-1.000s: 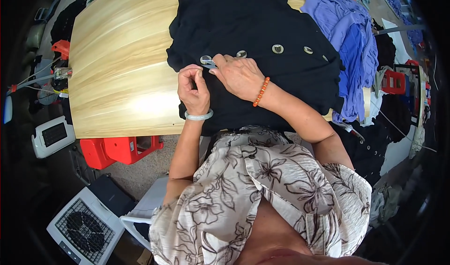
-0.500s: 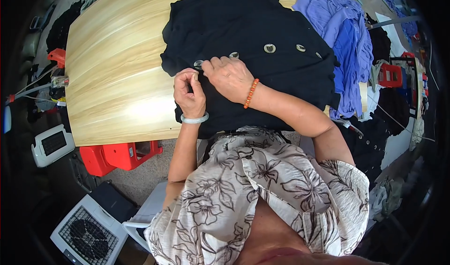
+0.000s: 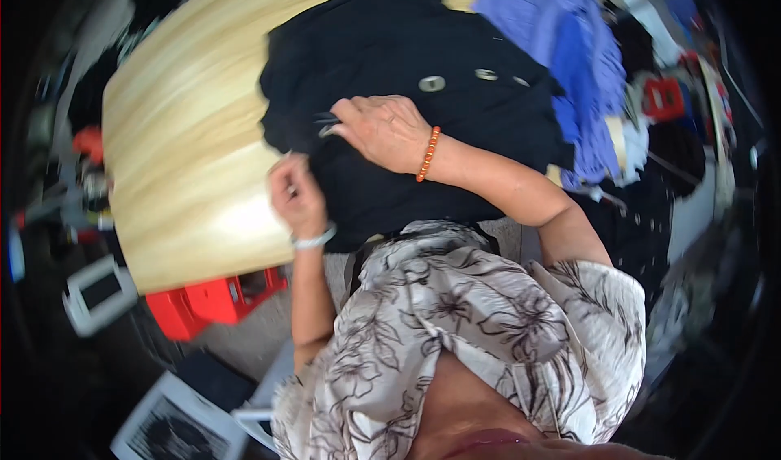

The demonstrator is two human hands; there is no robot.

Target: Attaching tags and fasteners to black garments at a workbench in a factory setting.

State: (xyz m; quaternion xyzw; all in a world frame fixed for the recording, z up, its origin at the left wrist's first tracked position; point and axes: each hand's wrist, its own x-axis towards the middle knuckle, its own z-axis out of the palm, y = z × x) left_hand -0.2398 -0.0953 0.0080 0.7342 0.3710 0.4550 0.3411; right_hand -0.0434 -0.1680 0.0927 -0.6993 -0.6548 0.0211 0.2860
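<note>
A black garment (image 3: pixel 366 53) with a row of large pale-rimmed buttons lies spread over the table in front of me. My right hand (image 3: pixel 386 135), wearing an orange bead bracelet, rests on it with fingers closed at the cloth beside a pale button (image 3: pixel 328 130). Blur around those fingertips hides the exact grip. Off the garment's left edge, over bare wood, my left hand (image 3: pixel 297 196) is curled shut and smeared by motion; a pale bangle circles its wrist. What its fingers hold, if anything, cannot be made out.
The wooden table (image 3: pixel 195 135) reaches to the left. Purple-blue clothes (image 3: pixel 569 69) are heaped at its right end. Red plastic stools (image 3: pixel 215 301) stand below the near left edge, and a white slatted appliance (image 3: pixel 175 423) is on the floor at lower left.
My left hand has drawn away from the button, down and left off the garment. The right hand stays near the same spot on the cloth. The whole view has shifted and tilted slightly.
</note>
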